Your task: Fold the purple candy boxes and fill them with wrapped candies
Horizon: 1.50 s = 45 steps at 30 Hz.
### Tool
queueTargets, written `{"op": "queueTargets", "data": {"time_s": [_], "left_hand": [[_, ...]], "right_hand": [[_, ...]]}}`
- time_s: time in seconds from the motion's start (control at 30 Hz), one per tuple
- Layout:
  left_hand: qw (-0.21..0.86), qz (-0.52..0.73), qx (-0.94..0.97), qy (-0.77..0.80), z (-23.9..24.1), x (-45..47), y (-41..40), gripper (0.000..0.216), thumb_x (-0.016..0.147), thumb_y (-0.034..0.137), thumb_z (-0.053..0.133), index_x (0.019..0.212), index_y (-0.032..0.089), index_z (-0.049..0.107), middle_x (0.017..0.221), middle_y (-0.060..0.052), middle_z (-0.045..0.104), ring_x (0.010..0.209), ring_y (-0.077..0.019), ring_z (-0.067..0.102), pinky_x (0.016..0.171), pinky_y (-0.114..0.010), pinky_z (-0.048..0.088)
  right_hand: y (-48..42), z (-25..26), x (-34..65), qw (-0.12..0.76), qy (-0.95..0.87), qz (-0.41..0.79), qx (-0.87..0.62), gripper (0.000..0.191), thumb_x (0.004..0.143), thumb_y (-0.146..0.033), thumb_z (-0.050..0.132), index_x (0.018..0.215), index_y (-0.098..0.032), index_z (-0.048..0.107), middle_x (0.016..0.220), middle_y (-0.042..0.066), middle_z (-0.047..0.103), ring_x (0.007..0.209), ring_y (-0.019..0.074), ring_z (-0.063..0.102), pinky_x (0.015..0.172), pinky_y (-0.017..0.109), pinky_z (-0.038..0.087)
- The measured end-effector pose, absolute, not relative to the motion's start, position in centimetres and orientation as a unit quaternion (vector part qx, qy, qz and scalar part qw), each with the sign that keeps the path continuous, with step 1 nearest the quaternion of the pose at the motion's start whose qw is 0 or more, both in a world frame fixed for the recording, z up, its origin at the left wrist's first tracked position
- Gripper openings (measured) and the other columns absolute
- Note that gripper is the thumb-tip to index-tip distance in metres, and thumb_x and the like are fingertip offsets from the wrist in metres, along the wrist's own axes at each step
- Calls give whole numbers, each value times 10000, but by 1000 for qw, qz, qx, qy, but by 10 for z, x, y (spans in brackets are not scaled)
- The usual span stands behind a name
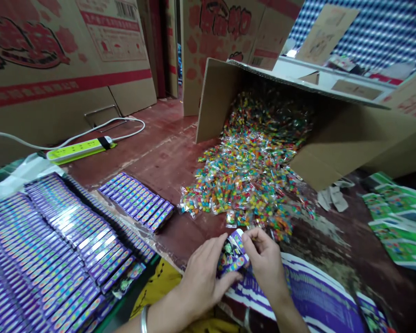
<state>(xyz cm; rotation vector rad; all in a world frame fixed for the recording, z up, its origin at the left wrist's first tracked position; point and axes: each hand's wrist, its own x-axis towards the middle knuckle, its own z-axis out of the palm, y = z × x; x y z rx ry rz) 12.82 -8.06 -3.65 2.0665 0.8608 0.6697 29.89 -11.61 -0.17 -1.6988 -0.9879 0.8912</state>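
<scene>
My left hand [203, 273] and my right hand [265, 259] together grip a small purple printed box [233, 254], fingers pinched round its open end. Just beyond them lies a heap of small clear packets of coloured sweets [249, 171], spilling from a tipped cardboard carton [336, 138]. Rows of closed purple boxes [52, 249] lie packed to my left, with a shorter row of purple boxes [137, 200] further out. Flat purple box blanks [315, 291] lie under my right wrist.
A yellow-green power strip [78, 149] with a white cable lies at the left on the red floor [166, 152]. Large printed cardboard cartons [55, 60] stand behind. Green flat packs [398, 222] are stacked at the right.
</scene>
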Motion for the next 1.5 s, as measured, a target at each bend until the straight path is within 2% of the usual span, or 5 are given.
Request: {"op": "queueTargets", "data": {"time_s": [0.3,0.5,0.9,1.17,1.5], "left_hand": [[791,230,512,244,-12,103,-49,549,851,451,660,1327,189,581,1147,-83,694,1067,-277,623,979,-396,445],[774,170,565,229,-13,91,-53,417,885,491,595,1093,153,723,930,-53,698,971,-262,605,868,-318,465],[712,375,429,411,-41,116,-69,268,829,396,694,856,130,701,775,-19,627,740,-168,581,686,-241,485],[647,404,513,393,-49,108,-70,497,878,293,646,1352,259,502,1142,-63,655,792,-154,639,727,-255,529],[668,332,571,343,-37,97,-63,236,893,243,611,1125,214,583,999,-28,643,881,-178,598,779,-260,493]], "right_hand": [[-124,5,287,419,-548,468,-552,359,914,-354,583,1244,-214,568,799,4,616,664,149,566,616,251,463],[-114,21,295,248,-540,605,-531,94,848,-289,650,864,-197,651,601,-48,587,481,112,548,452,188,394],[-116,-26,257,453,-475,340,-674,324,895,-373,621,642,-174,587,573,-40,507,550,115,470,511,209,380],[-115,-55,253,542,-459,283,-645,348,896,-319,627,1229,-219,629,948,41,676,806,184,641,756,298,528],[-109,-39,262,501,-567,233,-611,132,933,-229,551,833,-217,637,998,62,664,979,221,626,871,343,473]]}}
